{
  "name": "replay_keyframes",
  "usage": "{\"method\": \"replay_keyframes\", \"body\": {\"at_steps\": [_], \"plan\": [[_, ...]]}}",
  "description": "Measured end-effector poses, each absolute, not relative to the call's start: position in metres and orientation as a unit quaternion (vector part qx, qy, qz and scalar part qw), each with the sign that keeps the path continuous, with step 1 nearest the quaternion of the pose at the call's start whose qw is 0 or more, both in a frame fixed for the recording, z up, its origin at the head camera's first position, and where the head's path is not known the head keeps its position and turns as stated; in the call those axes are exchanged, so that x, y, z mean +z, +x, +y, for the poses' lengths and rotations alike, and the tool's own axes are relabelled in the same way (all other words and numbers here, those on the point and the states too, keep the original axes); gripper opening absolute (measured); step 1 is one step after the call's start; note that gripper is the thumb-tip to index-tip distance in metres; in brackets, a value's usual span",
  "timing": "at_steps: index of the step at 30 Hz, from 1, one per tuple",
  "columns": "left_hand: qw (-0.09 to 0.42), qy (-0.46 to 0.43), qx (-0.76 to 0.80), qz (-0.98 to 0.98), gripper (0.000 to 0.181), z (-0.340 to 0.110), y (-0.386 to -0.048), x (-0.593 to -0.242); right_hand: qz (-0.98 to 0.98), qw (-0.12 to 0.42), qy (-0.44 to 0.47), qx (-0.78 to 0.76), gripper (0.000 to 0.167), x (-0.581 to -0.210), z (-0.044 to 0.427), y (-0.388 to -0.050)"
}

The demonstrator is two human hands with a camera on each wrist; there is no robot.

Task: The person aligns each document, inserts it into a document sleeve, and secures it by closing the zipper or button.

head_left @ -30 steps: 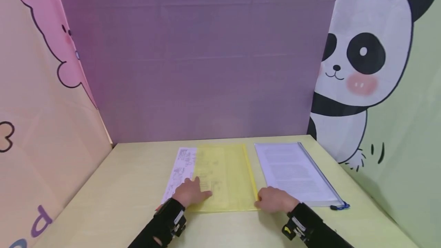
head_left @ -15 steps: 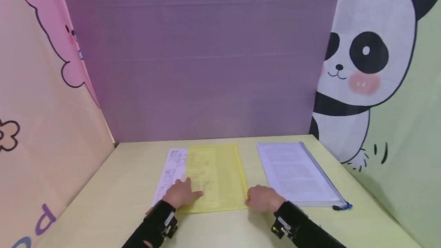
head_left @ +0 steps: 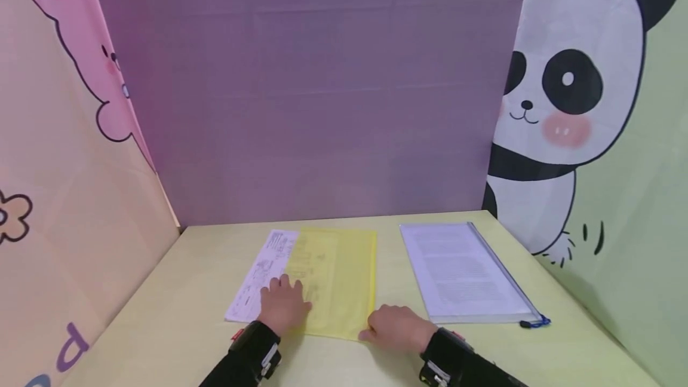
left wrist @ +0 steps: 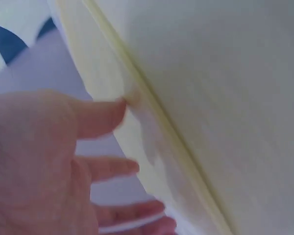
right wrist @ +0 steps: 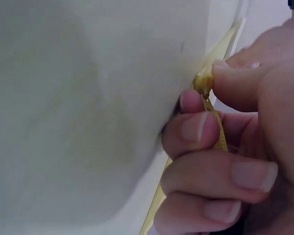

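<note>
Yellow folder (head_left: 333,279): lies flat on the pale table (head_left: 177,315), lower centre of the head view. White printed sheet (head_left: 263,276) shows along its left side; cannot tell whether it runs inside the folder or beneath it.

Left hand (head_left: 283,305): lower centre-left, back of the hand up, resting at the boundary of folder and sheet. Left wrist view shows the thumb straight and the fingers spread, with nothing gripped.

Right hand (head_left: 399,328): at the lower right corner of the yellow folder. Right wrist view: thumb and forefinger pinch a small yellow end piece (right wrist: 204,82) at the folder's edge; the other fingers are curled.

Clear folder (head_left: 464,273) with printed white pages: right of centre in the head view, apart from the yellow one; blue cord (head_left: 543,320) at its lower right corner.

Both wrists wear black bands. Purple panel (head_left: 322,94) stands behind the table; panda drawing (head_left: 570,76) on the wall, upper right; pink figure (head_left: 80,34), upper left.
</note>
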State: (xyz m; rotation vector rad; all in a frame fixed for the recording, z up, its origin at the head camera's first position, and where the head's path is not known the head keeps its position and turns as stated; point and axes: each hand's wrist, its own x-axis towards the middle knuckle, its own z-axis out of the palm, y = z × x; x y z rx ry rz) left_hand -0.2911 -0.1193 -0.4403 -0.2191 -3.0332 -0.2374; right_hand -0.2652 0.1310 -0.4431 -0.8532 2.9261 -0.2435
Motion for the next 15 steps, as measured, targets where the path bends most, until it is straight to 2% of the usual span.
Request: {"method": "replay_keyframes", "body": {"at_steps": [3,6,10,15], "plan": [[0.004,-0.118,-0.097,-0.988,0.063,-0.104,-0.284,-0.442,0.956,0.037,-0.284,-0.067,0.042,-0.443,0.127,-0.260],[-0.044,-0.148,-0.121,-0.981,0.073,-0.092,-0.279,-0.440,0.952,0.061,-0.292,-0.075,0.040,-0.442,0.123,-0.256],[-0.079,-0.153,-0.115,-0.978,0.084,-0.084,-0.278,-0.437,0.940,0.103,-0.312,-0.095,0.033,-0.439,0.119,-0.251],[-0.129,-0.150,-0.127,-0.972,0.089,-0.083,-0.282,-0.434,0.927,0.116,-0.343,-0.094,0.026,-0.439,0.114,-0.247]]}}
